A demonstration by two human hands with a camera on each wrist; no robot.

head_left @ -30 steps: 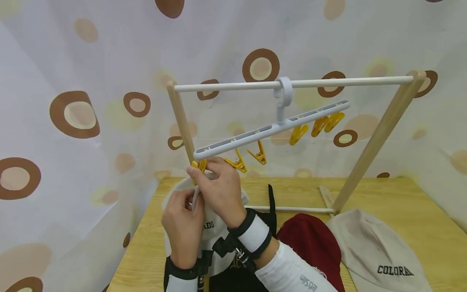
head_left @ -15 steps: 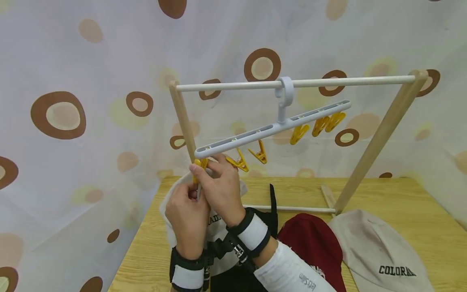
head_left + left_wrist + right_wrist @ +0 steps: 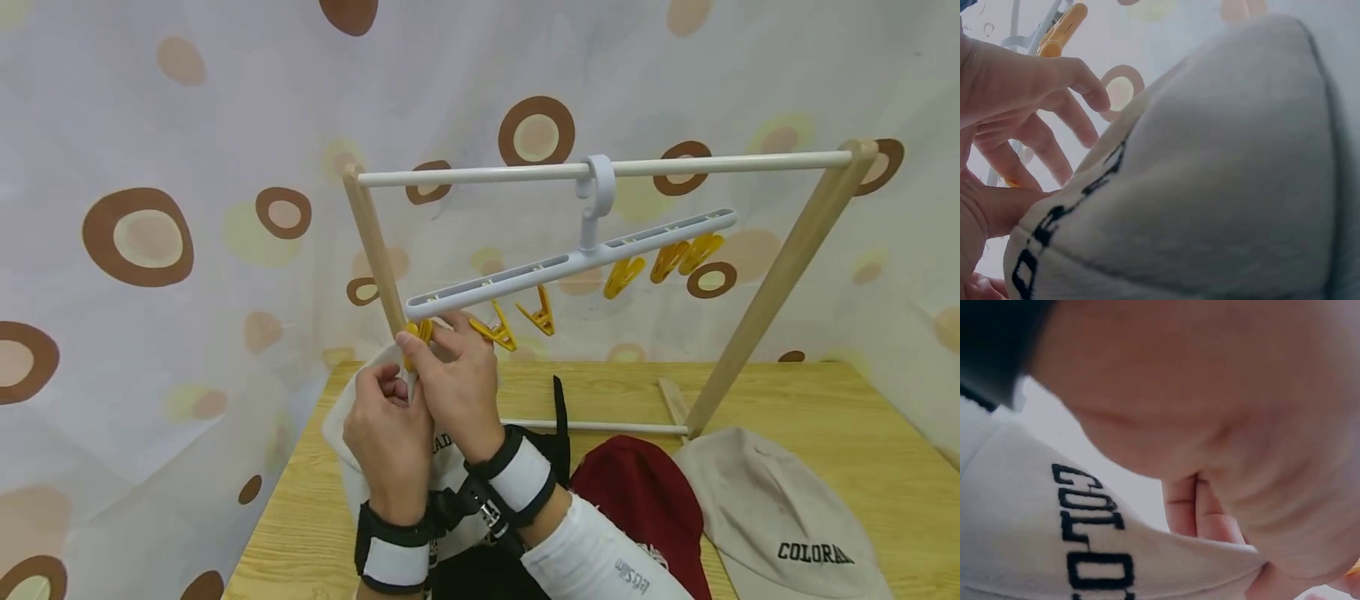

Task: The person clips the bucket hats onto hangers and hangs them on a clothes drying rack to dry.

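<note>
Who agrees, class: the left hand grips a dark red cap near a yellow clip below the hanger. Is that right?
No: the cap is pale, not dark red, as the head view shows. The left hand grips it near a yellow clip below the hanger.

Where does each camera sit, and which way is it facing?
Head: on the person's head, looking forward and down at the hanger; left hand and right hand both show.
Left wrist: on that wrist, looking at the held cap close up; fingers show at picture left.
Right wrist: on that wrist, looking at the cap's lettering; the right hand looms large above.
Both wrist views share that cap.
</note>
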